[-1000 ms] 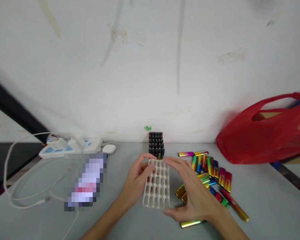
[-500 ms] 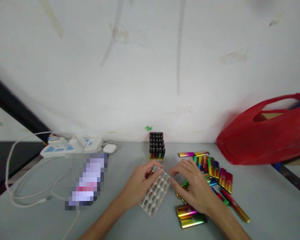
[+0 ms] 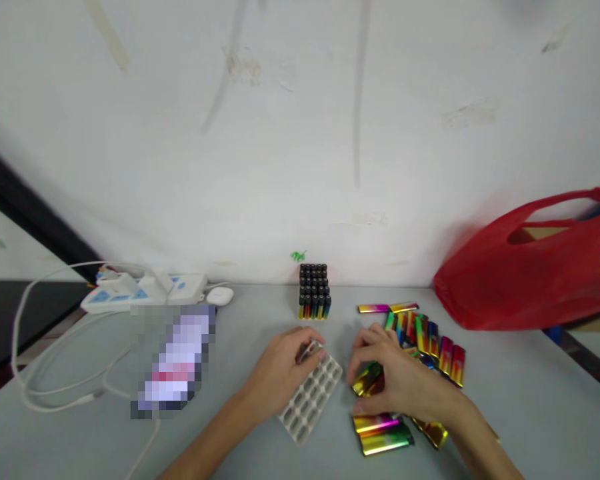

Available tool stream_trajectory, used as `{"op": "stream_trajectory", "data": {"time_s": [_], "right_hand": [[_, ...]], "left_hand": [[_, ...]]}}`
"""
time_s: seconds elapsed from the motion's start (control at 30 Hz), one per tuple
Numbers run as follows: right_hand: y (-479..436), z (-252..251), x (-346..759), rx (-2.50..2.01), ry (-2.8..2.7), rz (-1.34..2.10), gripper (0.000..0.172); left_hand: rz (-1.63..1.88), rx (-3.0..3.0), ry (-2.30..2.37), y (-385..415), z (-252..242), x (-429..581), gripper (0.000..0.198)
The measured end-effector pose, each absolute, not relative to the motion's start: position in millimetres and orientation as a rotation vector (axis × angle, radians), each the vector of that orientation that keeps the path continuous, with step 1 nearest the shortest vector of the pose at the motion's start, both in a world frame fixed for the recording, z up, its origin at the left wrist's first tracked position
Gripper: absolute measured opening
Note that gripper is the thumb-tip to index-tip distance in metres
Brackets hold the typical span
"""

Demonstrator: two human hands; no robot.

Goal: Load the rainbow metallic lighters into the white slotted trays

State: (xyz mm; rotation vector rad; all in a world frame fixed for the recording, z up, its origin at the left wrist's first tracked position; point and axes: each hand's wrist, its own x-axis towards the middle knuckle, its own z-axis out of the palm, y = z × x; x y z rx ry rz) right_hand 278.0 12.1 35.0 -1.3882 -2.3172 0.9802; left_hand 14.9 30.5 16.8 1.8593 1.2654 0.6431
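My left hand (image 3: 285,367) grips the upper end of a whitish plastic tray (image 3: 313,400) with rows of oval holes, tilted over the table. My right hand (image 3: 395,380) is over a pile of shiny, rainbow-coloured lighters, fingers curved and thumb apart. Between its thumb and fingers shows a gold-green lighter (image 3: 367,380); I see no firm grip on it. Just below lie a gold-pink lighter (image 3: 375,423) and a gold-green one (image 3: 386,440), side by side. Part of the pile is hidden by my right hand and forearm.
A block of upright black-topped lighters (image 3: 315,291) stands near the wall. More loose lighters (image 3: 423,333) lie at right, beside a red bag (image 3: 510,280). At left are a power strip (image 3: 145,293), a white earbud case (image 3: 220,296), cables and a blurred phone (image 3: 177,360).
My right hand has left the tray's edge and moved down and right onto the lighters. Some lighters near it have shifted. My left hand still holds the tray, now slightly lower.
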Motion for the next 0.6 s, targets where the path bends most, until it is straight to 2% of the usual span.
{"op": "stream_trajectory", "data": {"time_s": [0.23,0.6], "right_hand": [[10.8,30.1,273.5,-1.430,-2.363,0.900,0.025],[11.1,27.2,267.4,-1.375,-2.374,0.781,0.030]], "left_hand": [[0.699,1.817,1.303,30.9,13.0,16.6,0.020],[0.814,1.650,1.340,33.4,2.0,17.8,0.025]]}}
